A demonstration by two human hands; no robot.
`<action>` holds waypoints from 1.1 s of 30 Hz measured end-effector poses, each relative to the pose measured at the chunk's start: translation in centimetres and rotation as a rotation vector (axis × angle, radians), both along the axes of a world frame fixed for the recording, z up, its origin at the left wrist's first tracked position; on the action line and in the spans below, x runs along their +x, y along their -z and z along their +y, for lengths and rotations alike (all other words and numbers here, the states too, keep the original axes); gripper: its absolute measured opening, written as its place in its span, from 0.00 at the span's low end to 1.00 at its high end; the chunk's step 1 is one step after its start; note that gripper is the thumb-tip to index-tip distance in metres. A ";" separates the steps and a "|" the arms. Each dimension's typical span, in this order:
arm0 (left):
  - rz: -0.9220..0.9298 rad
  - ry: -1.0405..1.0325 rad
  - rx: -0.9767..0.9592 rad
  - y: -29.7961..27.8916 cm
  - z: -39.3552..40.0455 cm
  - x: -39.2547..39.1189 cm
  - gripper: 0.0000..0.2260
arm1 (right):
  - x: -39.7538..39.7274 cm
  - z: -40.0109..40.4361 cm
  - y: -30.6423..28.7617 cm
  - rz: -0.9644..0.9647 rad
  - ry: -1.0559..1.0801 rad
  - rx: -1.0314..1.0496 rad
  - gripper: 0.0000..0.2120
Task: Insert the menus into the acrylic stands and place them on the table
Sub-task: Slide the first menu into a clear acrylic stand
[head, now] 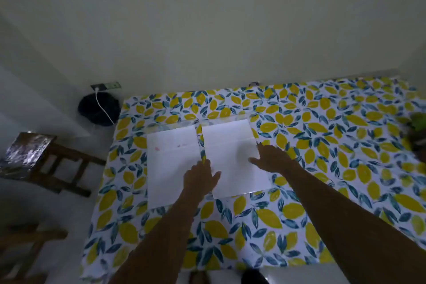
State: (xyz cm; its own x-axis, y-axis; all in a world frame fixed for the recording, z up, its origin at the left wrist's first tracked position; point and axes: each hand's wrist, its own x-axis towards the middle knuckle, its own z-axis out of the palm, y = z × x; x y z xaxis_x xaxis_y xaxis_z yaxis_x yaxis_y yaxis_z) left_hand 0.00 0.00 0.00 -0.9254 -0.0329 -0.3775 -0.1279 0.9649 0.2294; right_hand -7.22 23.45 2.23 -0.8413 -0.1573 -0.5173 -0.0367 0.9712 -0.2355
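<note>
Two white menu sheets lie flat side by side on the lemon-print tablecloth (299,168). The left menu (170,168) has faint pink marks; the right menu (230,145) looks blank. Clear acrylic stands seem to lie over or behind them, with a faint edge (221,120) at the far side, hard to tell apart from the paper. My left hand (200,177) rests open between the two sheets, fingers on the right sheet's left edge. My right hand (272,157) lies open at the right sheet's right edge, fingers spread.
A wooden chair (57,163) with a shiny wrapped seat stands left of the table. A dark round object (99,108) with a white cable sits by the wall socket. Something green (418,131) sits at the table's right edge. A wall rises behind.
</note>
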 end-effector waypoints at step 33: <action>0.175 -0.251 0.670 -2.2 1.5 9.1 0.09 | 11.1 10.4 -0.7 0.182 0.239 -0.538 0.17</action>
State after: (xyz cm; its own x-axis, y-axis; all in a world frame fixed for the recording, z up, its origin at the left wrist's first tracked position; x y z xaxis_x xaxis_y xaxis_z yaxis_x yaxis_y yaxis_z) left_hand 9.14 1.46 2.18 -0.9688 -0.0655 -0.2388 -0.2341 0.5573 0.7966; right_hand 3.88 33.87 2.88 -0.9528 -0.1524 -0.2627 0.0818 0.7041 -0.7053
